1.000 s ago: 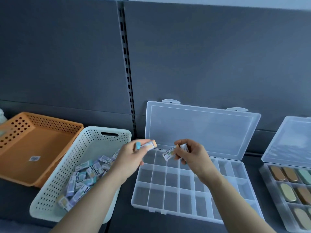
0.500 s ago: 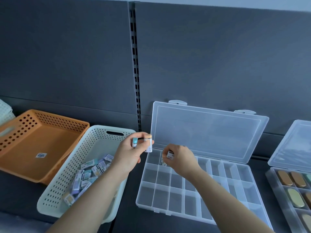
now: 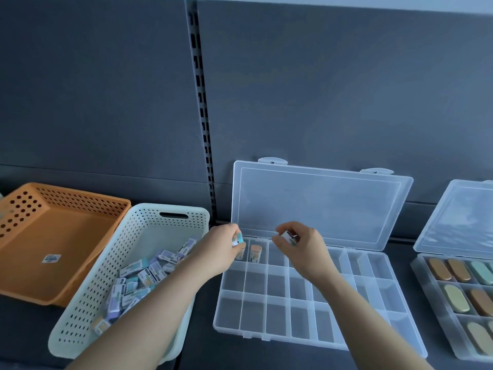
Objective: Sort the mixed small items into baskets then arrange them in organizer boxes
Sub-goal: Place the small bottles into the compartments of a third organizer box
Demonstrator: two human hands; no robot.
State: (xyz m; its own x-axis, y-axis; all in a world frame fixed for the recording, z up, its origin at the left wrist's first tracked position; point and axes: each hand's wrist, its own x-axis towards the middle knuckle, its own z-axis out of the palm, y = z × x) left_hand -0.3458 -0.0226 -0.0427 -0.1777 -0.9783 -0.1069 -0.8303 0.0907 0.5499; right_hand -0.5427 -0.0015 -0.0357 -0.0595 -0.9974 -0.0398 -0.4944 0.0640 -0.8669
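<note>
- The left hand [image 3: 218,252] pinches a teal pack [image 3: 238,240] between thumb and curled fingers, at the back left corner of the clear box [image 3: 266,338].
- The right hand [image 3: 306,252] pinches a white pack [image 3: 289,235] in its fingertips, above the back row and a little more to the right.
- One orange pack [image 3: 256,253] stands upright in the second cell of the back row. The first cell is partly hidden by the left fingers, so I cannot tell if it holds something.
- All other cells of this box look empty.
- A pile [image 3: 141,273] of packs lies in the white basket [image 3: 88,297], just left of the box on the counter [image 3: 202,303].
- The orange basket [image 3: 66,236] holds only a sticker.
- The right box [image 3: 426,284] already has oval pieces [image 3: 456,299] in its cells.
- My judgement: sorting seems done, and filling this box is only at the beginning.
</note>
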